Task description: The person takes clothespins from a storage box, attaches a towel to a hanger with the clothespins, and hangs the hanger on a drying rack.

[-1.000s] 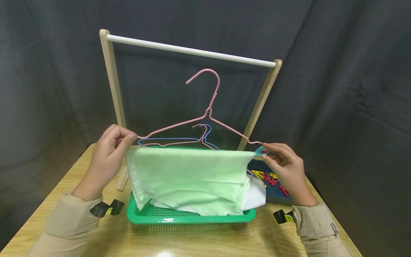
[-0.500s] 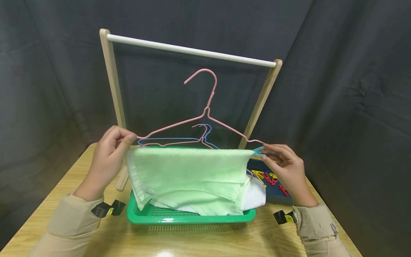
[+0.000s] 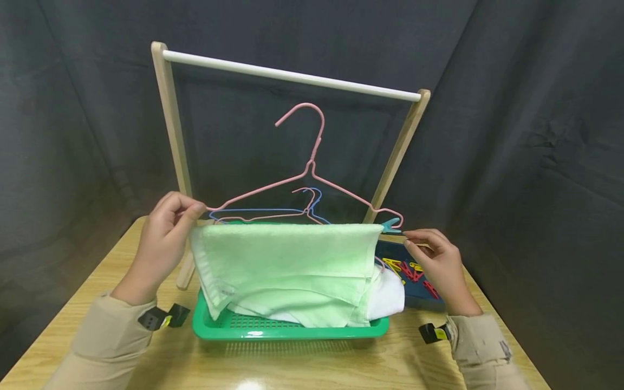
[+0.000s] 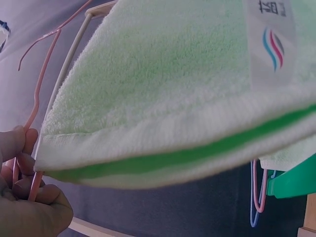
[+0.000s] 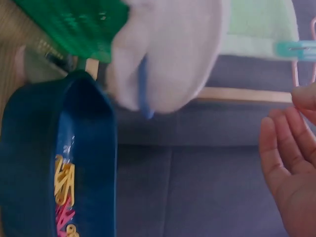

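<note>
A pale green towel [image 3: 287, 252] is draped over the lower bar of a pink wire hanger [image 3: 263, 188]. My left hand [image 3: 168, 233] pinches the hanger's left end beside the towel's edge. In the left wrist view, its thumb and fingers close around the pink wire. A light blue clothespin [image 3: 391, 226] is clipped on the towel's upper right corner at the hanger's bar. Just right of the clothespin, my right hand [image 3: 436, 257] holds nothing, its fingers lightly bent. The right wrist view shows that hand [image 5: 294, 163] apart from the clothespin [image 5: 296, 50].
Behind the towel stands a wooden rack with a white rod [image 3: 292, 76]. A green basket [image 3: 292, 333] with white cloth [image 3: 387, 295] sits below. Pink and blue hangers [image 3: 263, 210] lie at its back. At right, a dark blue bin [image 5: 29, 148] contains yellow and red clothespins.
My right hand has let go of the blue clothespin and drawn slightly right and down. The hanger has shifted a little left, with the clothespin staying on the towel.
</note>
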Demonstrator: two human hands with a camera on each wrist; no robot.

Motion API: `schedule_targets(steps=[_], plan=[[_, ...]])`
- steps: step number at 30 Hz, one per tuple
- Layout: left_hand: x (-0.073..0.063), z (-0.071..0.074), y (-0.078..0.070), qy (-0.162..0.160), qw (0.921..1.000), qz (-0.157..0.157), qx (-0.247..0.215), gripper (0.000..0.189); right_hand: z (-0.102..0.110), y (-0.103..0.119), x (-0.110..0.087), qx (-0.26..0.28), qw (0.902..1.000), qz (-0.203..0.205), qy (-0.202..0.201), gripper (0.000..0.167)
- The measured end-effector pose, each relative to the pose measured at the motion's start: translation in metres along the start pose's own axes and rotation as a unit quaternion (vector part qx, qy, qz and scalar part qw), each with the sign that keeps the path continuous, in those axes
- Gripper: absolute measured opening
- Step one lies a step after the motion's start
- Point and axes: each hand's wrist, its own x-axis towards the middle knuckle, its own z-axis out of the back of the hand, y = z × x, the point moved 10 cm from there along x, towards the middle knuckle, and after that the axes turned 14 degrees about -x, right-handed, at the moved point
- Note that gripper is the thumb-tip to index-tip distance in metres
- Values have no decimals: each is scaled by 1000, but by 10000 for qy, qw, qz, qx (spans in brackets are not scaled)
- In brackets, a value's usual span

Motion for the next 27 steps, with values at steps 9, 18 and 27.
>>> schedule_targets(steps=[9,18,27], plan=[[1,0,0,-4,10000,2,-8,8,-23,-34,-5,-952,9922,-128,794,22],[1,-1,1,66,9999,137,-10,9,-49,-68,-12,-1247,9771,-297,1701,22],[0,0,3,46,9999,130,-38,7,-74,-75,-17,-1803,9500,320,2530,17]])
